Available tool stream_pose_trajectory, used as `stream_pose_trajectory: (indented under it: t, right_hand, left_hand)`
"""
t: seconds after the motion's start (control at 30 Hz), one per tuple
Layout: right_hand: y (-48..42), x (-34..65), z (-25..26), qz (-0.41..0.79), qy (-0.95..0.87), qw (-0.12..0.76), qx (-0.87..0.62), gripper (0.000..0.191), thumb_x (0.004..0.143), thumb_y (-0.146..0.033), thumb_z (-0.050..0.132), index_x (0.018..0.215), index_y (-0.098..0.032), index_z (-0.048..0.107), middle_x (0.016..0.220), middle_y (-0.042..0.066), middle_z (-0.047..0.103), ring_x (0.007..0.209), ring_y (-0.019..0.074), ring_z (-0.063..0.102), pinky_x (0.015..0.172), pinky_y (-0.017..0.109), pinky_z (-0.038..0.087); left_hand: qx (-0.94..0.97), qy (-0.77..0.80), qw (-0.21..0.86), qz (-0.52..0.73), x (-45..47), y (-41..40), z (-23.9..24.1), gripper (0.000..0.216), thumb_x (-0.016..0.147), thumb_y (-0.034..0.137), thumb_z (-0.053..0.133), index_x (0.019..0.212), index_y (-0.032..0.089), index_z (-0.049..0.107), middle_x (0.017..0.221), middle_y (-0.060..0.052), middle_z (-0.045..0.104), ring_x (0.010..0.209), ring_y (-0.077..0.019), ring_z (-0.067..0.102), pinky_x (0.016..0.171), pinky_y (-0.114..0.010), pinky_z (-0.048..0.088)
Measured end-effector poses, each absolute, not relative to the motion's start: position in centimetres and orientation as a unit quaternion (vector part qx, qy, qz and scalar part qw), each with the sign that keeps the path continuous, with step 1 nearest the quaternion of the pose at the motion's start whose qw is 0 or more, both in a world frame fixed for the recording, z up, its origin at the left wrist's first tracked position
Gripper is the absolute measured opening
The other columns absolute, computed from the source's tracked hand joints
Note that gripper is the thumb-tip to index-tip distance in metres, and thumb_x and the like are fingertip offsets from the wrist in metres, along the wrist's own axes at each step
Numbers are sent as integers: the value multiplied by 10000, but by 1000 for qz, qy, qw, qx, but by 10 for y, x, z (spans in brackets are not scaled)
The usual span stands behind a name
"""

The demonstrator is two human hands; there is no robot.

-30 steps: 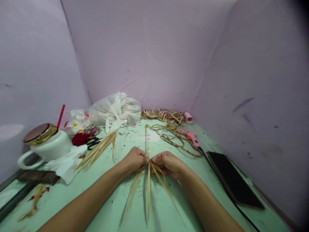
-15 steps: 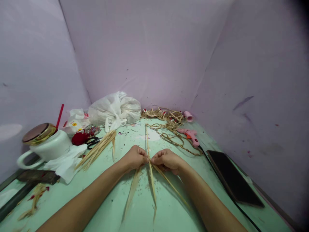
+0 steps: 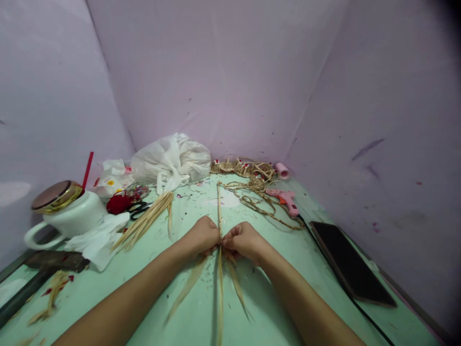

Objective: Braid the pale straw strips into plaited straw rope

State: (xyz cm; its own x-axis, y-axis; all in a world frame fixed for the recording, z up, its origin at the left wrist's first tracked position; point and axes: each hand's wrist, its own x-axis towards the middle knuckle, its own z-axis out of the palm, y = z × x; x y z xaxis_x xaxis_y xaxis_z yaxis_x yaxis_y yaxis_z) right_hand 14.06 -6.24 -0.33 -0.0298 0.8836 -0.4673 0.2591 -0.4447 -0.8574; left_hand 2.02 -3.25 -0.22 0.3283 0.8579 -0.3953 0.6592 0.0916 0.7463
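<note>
My left hand (image 3: 201, 235) and my right hand (image 3: 244, 240) meet at the middle of the green table (image 3: 317, 226), both pinched on a braid of pale straw strands (image 3: 219, 269). The braided part (image 3: 218, 204) runs straight away from my fingers toward the back wall. Three loose strands fan out below my hands toward me, lying on the table. My fingers are curled tight, knuckles up.
A bundle of straw (image 3: 146, 222) lies left of my hands, with scissors (image 3: 139, 209), a red ball, a white tissue and a lidded white mug (image 3: 65, 211) beyond. A white plastic bag (image 3: 171, 161), braided cord (image 3: 257, 194), pink glue gun (image 3: 286, 199) and dark tablet (image 3: 351, 266) lie around.
My hands have stayed pinched at the same spot. The loose strands below them have shifted: the right strand swung inward toward the middle, and the left one splayed further left.
</note>
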Motion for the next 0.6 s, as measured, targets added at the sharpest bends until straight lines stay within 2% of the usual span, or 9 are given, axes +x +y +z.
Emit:
stream_pose_trajectory:
  t: [0.17,0.4,0.53,0.6]
  right_hand:
    - [-69,142,2,564,-465,282,-622,174,541,-4,456,475,-121,565,414,-2,533,370,90,479,406,206,412]
    - [-69,150,14,625,-407,280,-604,265,538,31,405,602,-101,626,569,26,612,406,62,485,388,170,362]
    - [-66,154,13,606,-419,298,-607,206,581,6,459,640,-98,626,572,26,598,420,55,473,328,145,262]
    - [-67,154,14,598,-396,333,-612,161,603,-14,497,680,-107,604,606,26,602,462,65,499,349,142,313]
  left_hand:
    - [628,557,535,101,16,-33,5,152,535,202,446,399,136,460,304,10,381,263,-77,320,287,-193,176]
    - [589,535,589,142,8,-29,2,77,505,158,501,435,127,489,323,33,403,258,-51,294,280,-173,159]
    - [577,514,611,172,8,-26,2,101,492,152,507,406,132,457,312,45,379,240,-35,241,271,-178,105]
    - [570,499,626,182,8,-25,2,114,496,173,514,409,137,450,326,43,394,239,-34,242,269,-182,88]
